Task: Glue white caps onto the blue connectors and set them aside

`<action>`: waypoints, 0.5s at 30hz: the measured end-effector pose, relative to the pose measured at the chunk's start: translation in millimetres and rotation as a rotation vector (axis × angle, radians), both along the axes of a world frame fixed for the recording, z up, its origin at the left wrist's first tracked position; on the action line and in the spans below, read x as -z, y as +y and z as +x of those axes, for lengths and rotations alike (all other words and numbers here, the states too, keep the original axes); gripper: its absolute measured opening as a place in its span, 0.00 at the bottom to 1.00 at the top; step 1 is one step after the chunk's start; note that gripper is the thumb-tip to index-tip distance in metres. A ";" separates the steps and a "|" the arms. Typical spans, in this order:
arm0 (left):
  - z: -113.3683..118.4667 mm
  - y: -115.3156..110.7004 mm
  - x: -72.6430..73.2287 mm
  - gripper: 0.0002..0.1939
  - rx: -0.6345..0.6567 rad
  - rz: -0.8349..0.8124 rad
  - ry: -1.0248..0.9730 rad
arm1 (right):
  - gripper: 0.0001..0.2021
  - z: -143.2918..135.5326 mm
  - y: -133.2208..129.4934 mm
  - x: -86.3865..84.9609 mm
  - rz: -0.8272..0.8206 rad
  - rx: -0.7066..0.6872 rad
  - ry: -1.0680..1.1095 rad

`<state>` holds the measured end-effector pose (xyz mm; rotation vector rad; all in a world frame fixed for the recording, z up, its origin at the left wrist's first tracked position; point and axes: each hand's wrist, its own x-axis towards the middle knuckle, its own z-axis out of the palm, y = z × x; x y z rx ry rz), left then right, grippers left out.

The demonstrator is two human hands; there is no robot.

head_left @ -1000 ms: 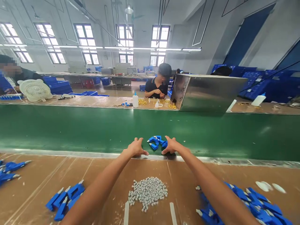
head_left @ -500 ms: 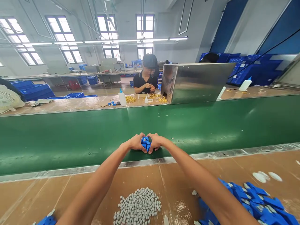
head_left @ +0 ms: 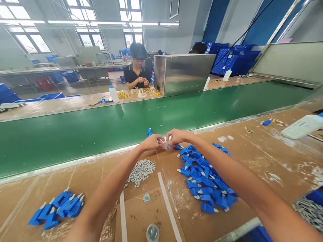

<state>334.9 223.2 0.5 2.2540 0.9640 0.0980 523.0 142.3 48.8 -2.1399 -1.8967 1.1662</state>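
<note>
- Our left hand (head_left: 152, 142) and right hand (head_left: 176, 136) faced each other, fingers curled; whether either gripped anything, we couldn't tell.
- Blue pieces (head_left: 178, 147) lay just beside our right hand, by the large blue pile (head_left: 202, 174).
- Past our left hand, a blue cluster (head_left: 149, 132) sat on the green belt (head_left: 88, 134); a knock could push it out of reach.
- Our left forearm, lowered, might scatter the grey pellets (head_left: 143, 170).

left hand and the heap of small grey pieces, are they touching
Apart. The head view shows a strip of brown tabletop between the left hand and the heap of small grey pieces.
</note>
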 end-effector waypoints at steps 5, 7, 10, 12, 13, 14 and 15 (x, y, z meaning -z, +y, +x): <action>-11.0 29.4 -7.9 0.20 -0.311 0.171 -0.066 | 0.15 33.1 -31.1 -1.1 0.004 0.017 -0.074; -8.9 43.0 -4.2 0.20 -0.384 0.203 -0.084 | 0.15 42.3 -33.3 -1.2 0.018 0.010 -0.104; 2.5 53.1 7.8 0.20 -0.405 0.197 -0.104 | 0.14 51.3 -32.5 1.9 0.026 0.006 -0.169; 9.9 52.4 16.7 0.19 -0.407 0.178 -0.121 | 0.14 55.6 -33.1 4.4 0.048 0.022 -0.219; 12.3 50.2 20.6 0.19 -0.410 0.166 -0.133 | 0.14 57.6 -33.9 4.8 0.073 0.037 -0.245; 13.7 47.2 23.7 0.18 -0.414 0.151 -0.147 | 0.15 59.5 -35.0 4.3 0.107 0.053 -0.267; 14.3 43.6 26.1 0.18 -0.417 0.131 -0.163 | 0.16 61.2 -36.0 2.9 0.145 0.067 -0.284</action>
